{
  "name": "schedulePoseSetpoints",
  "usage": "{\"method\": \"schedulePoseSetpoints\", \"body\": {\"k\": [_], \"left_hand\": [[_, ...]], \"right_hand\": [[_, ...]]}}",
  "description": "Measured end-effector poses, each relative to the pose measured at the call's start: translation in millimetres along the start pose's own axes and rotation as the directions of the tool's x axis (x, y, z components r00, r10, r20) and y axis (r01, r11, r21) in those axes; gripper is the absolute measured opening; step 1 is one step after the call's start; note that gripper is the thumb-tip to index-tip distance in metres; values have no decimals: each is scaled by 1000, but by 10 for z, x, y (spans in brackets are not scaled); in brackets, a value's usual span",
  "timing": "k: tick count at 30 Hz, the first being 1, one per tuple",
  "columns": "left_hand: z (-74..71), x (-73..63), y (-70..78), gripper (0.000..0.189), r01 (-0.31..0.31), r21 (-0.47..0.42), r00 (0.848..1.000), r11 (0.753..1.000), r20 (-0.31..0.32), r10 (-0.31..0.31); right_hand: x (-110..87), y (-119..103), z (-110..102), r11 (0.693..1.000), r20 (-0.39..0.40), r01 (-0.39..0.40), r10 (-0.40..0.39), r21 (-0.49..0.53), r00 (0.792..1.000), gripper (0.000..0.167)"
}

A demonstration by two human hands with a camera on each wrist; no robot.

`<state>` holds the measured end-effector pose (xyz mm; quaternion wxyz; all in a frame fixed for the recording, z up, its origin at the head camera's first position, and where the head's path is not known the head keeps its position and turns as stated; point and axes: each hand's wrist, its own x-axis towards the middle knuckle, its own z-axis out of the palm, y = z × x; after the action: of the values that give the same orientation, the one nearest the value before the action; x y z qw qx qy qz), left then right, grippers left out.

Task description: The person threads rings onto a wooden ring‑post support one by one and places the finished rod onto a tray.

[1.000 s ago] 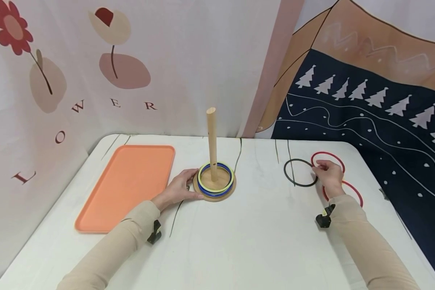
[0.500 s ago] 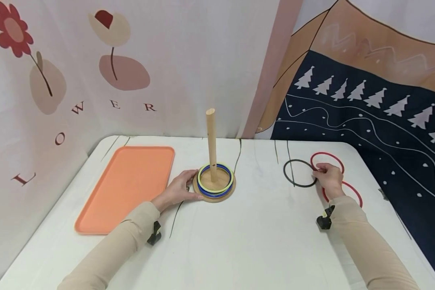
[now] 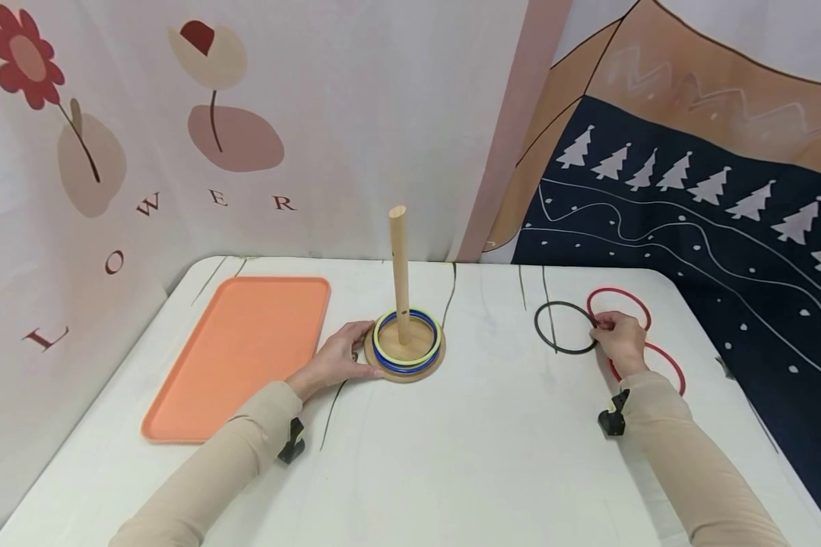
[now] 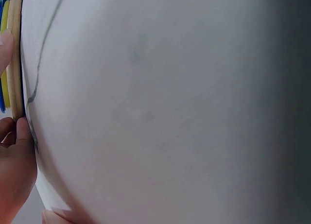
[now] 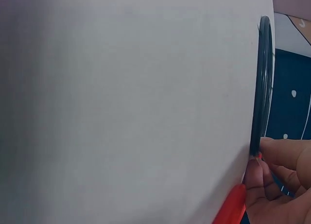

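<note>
In the head view my left hand [image 3: 338, 355] grips the left edge of a ring-toss stand, thumb and fingers around its round wooden base [image 3: 417, 342]. The peg [image 3: 400, 262] stands upright, with a yellow-green ring [image 3: 440, 342] and a blue ring [image 3: 404, 370] lying around its foot. At the right, my right hand [image 3: 621, 340] pinches the near right edge of a black ring [image 3: 571, 352] between thumb and fingertips; the right wrist view shows the dark ring [image 5: 262, 83] edge-on. Two red rings lie by this hand, an upper one [image 3: 612, 289] and a lower one [image 3: 681, 374], both partly hidden by it.
An orange tray [image 3: 246, 342] lies on the white-covered table [image 3: 479, 441], left of the stand. Printed curtains hang behind the table's back edge, and a dark cloth with tree shapes [image 3: 708, 186] runs along its right side.
My right hand has shifted slightly toward the near side, its fingers closing on the black ring's edge. The left hand and the stand have stayed in place.
</note>
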<state>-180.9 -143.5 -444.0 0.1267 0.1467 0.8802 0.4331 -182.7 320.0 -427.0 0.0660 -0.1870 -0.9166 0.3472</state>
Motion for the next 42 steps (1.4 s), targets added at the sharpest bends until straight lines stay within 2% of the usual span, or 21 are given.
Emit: {"method": "schedulePoseSetpoints", "body": {"k": [10, 19, 28, 42], "left_hand": [[2, 12, -13, 98, -1, -5, 1000, 1000, 0, 1], [-1, 1, 0, 98, 3, 2, 1000, 1000, 3, -3], [-3, -4, 12, 98, 16, 9, 1000, 1000, 1, -16], [-4, 3, -3, 97, 4, 14, 1000, 1000, 9, -4]], "right_hand": [[20, -12, 7, 999, 20, 4, -3, -37, 1000, 25], [31, -74, -11, 998, 45, -38, 41, -58, 998, 26], [30, -65, -11, 998, 44, -43, 45, -53, 998, 24], [52, -12, -16, 998, 31, -64, 64, -4, 997, 25]]}}
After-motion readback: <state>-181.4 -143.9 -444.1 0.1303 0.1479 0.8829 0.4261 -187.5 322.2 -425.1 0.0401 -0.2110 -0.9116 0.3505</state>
